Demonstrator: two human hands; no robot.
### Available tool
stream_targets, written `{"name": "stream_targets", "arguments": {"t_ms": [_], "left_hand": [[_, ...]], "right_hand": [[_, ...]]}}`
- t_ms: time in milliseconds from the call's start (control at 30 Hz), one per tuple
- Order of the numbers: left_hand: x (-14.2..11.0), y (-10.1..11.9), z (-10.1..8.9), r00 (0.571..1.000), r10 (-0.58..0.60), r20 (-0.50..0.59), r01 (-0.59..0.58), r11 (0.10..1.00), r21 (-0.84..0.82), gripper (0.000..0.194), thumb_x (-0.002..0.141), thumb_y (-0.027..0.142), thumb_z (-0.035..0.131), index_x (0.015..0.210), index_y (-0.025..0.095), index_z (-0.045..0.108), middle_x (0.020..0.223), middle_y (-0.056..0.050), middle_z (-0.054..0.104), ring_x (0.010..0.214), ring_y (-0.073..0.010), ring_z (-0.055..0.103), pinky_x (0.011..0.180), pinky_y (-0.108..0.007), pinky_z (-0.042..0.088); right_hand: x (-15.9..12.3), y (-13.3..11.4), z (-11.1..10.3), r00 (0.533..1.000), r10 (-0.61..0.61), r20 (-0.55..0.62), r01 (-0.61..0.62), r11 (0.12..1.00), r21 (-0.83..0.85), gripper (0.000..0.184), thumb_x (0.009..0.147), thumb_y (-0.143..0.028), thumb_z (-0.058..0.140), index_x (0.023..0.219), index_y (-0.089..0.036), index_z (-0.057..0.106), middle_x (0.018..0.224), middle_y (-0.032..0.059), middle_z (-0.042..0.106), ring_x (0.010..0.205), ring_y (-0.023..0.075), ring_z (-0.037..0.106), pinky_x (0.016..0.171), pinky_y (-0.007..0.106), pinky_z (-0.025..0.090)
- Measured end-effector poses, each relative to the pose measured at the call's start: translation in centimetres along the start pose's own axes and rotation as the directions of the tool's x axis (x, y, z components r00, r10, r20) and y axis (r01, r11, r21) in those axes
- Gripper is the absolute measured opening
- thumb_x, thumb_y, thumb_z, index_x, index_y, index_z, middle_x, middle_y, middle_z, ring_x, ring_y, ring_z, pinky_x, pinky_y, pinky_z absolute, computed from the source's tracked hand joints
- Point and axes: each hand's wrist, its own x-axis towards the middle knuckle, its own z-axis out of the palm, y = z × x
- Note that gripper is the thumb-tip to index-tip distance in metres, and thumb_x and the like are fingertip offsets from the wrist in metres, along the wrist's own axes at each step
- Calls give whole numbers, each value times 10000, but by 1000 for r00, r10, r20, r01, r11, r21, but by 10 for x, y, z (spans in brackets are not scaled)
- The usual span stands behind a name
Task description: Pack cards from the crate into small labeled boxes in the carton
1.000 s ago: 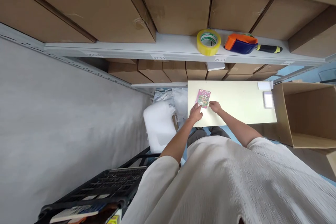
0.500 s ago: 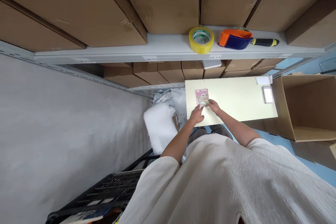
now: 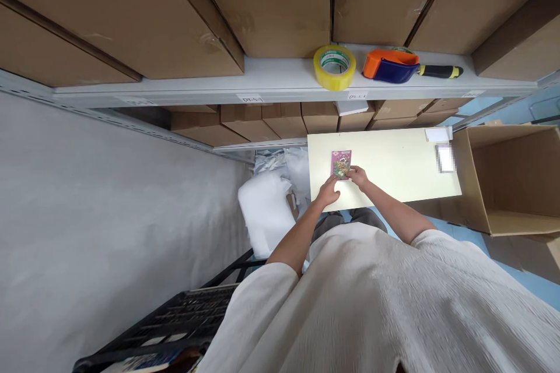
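A small pink book (image 3: 341,163) with a colourful illustrated cover lies on the pale yellow board (image 3: 394,157), near its left end. My right hand (image 3: 359,177) grips the book's lower right edge, its fingertips over the cover. At the lower left corner, my left hand (image 3: 328,192) touches the book with its fingers stretched out and the thumb apart, off the book.
A yellow tape roll (image 3: 335,67) and an orange and blue tape dispenser (image 3: 391,66) sit on the grey shelf above. To the right stands an open cardboard box (image 3: 476,180). White foam wrap (image 3: 265,207) and a black crate (image 3: 175,323) are at left.
The book has shifted slightly right and turned a little on the board. Glare on its cover has gone. Both hands stay near its lower edge.
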Motion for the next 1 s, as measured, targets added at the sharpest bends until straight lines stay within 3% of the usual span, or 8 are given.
{"name": "stream_targets", "arguments": {"t_ms": [200, 300, 433, 500, 567, 633, 767, 1000], "left_hand": [[16, 6, 1, 995, -49, -83, 14, 926, -378, 738, 868, 200, 722, 1593, 219, 585, 1643, -124, 620, 1539, -330, 571, 1302, -468, 441], [21, 5, -5, 980, -78, -183, -24, 867, -497, 594, 945, 273, 719, 1528, 217, 616, 1526, -127, 708, 1423, -284, 671, 1223, -423, 510], [20, -9, -19, 894, -239, -379, 31, 877, -479, 351, 1026, 275, 619, 1361, 208, 700, 1321, -116, 792, 1229, -259, 759, 1127, -398, 571], [18, -19, -27, 841, -283, -461, 76, 906, -417, 296, 1028, 229, 560, 1260, 209, 743, 1237, -107, 803, 1216, -271, 750, 1127, -409, 573], [16, -29, -33, 827, -293, -481, 126, 929, -348, 300, 1019, 198, 516, 1169, 209, 776, 1180, -110, 800, 1261, -295, 721, 1154, -432, 560], [15, -35, -34, 839, -302, -452, 172, 937, -305, 315, 1000, 183, 514, 1148, 203, 791, 1175, -118, 792, 1307, -312, 696, 1194, -454, 537], [12, -38, -28, 840, -320, -437, 207, 935, -287, 433, 931, 140, 598, 1333, 187, 753, 1380, -142, 737, 1383, -312, 670, 1265, -456, 490], [5, -33, -19, 913, -147, -380, 90, 982, -166, 543, 899, 91, 593, 1417, 190, 724, 1560, -125, 674, 1521, -290, 585, 1349, -442, 416]], "right_hand": [[-6, -10, 5, 985, -171, 13, 172, 982, -75, 324, 854, -252, 687, 1170, -201, 735, 1006, 33, 785, 952, 208, 743, 930, 341, 605], [-15, -18, 12, 937, -342, 62, 348, 923, -166, 227, 939, -301, 608, 1078, -220, 768, 1076, 51, 783, 1027, 215, 726, 1022, 360, 584], [-23, -24, 14, 861, -509, -14, 487, 831, -270, 294, 985, -319, 528, 1100, -227, 782, 1209, 88, 755, 1031, 234, 697, 1039, 388, 574], [-22, -23, 12, 875, -480, -55, 450, 852, -268, 310, 977, -309, 518, 1138, -220, 768, 1234, 100, 748, 1027, 241, 694, 1025, 397, 580], [-17, -19, 10, 911, -411, -21, 392, 882, -262, 289, 953, -293, 541, 1122, -222, 764, 1230, 97, 758, 1046, 245, 701, 1039, 404, 581], [-11, -13, 9, 939, -340, 50, 341, 901, -270, 264, 928, -276, 577, 1104, -234, 769, 1235, 83, 774, 1074, 246, 714, 1073, 416, 575], [-1, 1, 11, 961, -244, 129, 271, 919, -286, 352, 856, -207, 621, 1164, -244, 789, 1286, 66, 794, 1136, 251, 739, 1135, 437, 560], [10, 16, 25, 961, -211, 180, 251, 938, -239, 565, 776, -212, 615, 1318, -223, 772, 1316, 82, 791, 1226, 283, 734, 1161, 469, 562]]}}
